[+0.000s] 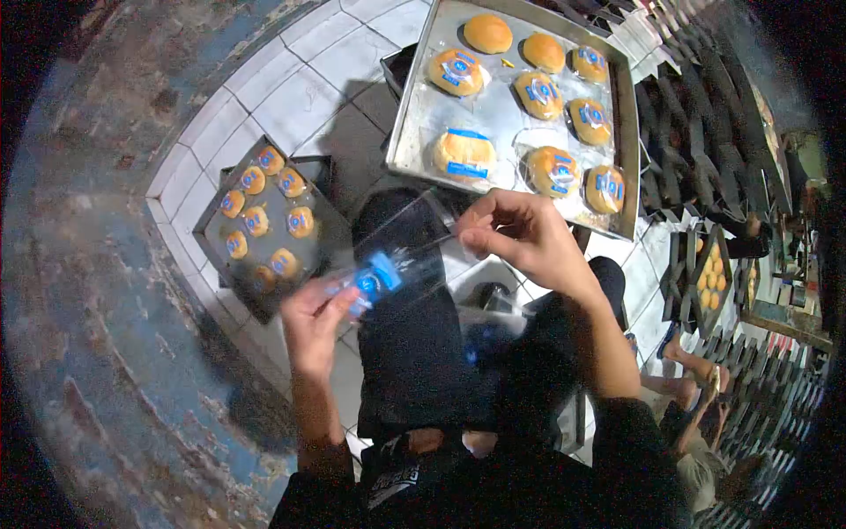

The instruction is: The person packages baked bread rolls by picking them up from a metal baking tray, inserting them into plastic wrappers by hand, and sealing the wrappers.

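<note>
My left hand [319,316] pinches a clear plastic bag with a blue printed label [377,275], above my lap. My right hand [520,234] has its thumb and fingers closed on the bag's other end, and the clear film stretches between both hands. Just beyond my right hand lies a large metal tray [407,145] of round buns. Most of these are in clear bags with blue print, such as one bun [467,152] near the tray's front edge. Two buns [487,34] at the far side are unwrapped. More clear plastic with blue print [486,339] rests on my lap, blurred.
A darker tray [295,251] of wrapped buns stands low at the left on white floor tiles [304,99]. Dark racks [696,132] line the right, with another tray of buns [710,278]. A co-worker [701,458] sits at the lower right.
</note>
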The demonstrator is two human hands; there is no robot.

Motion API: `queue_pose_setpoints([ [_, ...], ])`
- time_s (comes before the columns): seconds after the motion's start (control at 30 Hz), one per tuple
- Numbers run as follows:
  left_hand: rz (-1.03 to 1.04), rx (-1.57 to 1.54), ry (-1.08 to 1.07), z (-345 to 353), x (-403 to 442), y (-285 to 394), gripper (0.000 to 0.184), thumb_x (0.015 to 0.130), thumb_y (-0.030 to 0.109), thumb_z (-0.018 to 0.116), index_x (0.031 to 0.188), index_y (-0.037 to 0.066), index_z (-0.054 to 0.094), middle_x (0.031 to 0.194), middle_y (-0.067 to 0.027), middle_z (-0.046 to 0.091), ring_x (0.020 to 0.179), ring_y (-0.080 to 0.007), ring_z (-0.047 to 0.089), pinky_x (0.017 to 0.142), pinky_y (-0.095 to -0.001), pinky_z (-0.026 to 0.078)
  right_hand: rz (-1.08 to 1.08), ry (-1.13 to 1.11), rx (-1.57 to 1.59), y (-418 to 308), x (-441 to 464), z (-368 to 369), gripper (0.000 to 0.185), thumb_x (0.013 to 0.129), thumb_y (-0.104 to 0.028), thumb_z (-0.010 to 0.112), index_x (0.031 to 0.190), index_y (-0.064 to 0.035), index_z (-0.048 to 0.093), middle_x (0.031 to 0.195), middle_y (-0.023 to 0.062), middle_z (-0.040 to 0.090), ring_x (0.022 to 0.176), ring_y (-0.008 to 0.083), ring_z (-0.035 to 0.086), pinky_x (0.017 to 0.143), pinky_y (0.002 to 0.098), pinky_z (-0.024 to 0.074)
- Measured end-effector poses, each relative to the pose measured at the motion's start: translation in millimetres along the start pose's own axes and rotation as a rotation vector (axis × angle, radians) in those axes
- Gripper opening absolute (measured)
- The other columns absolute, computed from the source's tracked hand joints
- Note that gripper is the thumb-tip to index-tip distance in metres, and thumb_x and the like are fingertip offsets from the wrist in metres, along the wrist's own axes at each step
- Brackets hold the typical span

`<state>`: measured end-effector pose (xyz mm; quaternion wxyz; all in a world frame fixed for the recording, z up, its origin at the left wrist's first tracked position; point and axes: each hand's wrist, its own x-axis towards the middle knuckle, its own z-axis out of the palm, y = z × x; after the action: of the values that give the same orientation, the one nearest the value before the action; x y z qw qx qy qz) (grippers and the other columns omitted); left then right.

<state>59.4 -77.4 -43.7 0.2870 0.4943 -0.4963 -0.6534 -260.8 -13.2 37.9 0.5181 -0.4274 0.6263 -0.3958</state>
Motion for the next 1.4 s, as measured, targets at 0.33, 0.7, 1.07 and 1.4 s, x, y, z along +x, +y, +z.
queue_pose_setpoints([
  [0.33, -0.02, -0.126, 0.121, 1, 22, 5, 0.017, 0.086, -0.001, 0.082, 0.1, -0.002, 0.073, 0.096, -0.0064, 0.074, 0.083, -0.0144, 0.069, 0.077, -0.0295, 0.056, -0.33, 0.566, -0.524, 47, 263, -187, 0.068, 0.097, -0.057, 0.074, 0.126, 0.0049, 0.072, 0.114, 0.018, 0.078, 0.11, 0.0216, 0.073, 0.094, 0.0349, 0.0556],
  [0.7, -0.007, -0.204, 0.175, 2, 14, 13, 0.018, 0.087, -0.005, 0.08, 0.103, -0.003, 0.074, 0.094, -0.0069, 0.074, 0.083, -0.0145, 0.069, 0.078, -0.0286, 0.057, -0.496, 0.688, -0.598, 35, 269, -125, 0.067, 0.095, -0.051, 0.078, 0.139, -0.0066, 0.055, 0.12, 0.0242, 0.073, 0.105, 0.0349, 0.075, 0.088, 0.0455, 0.06],
  [1.07, -0.088, -0.271, -0.041, 30, -7, 18, 0.01, 0.094, 0.002, 0.079, 0.102, -0.004, 0.075, 0.092, -0.0084, 0.078, 0.077, -0.0137, 0.07, 0.07, -0.0287, 0.056, -0.245, -0.184, 0.13, -4, -26, -49, 0.082, 0.103, -0.054, 0.066, 0.163, -0.0048, 0.04, 0.158, 0.0174, 0.05, 0.148, 0.0273, 0.046, 0.123, 0.0413, 0.0355],
  [1.4, -0.216, -0.152, -0.743, 23, -48, 33, 0.081, 0.089, 0.001, 0.082, 0.158, 0.004, 0.039, 0.128, -0.0133, 0.072, 0.113, -0.0187, 0.07, 0.098, -0.0356, 0.059, -0.292, -0.227, -0.261, -16, -104, -28, 0.081, 0.08, -0.03, 0.096, 0.134, -0.0053, 0.042, 0.129, 0.0152, 0.067, 0.109, 0.0245, 0.071, 0.085, 0.0359, 0.057],
])
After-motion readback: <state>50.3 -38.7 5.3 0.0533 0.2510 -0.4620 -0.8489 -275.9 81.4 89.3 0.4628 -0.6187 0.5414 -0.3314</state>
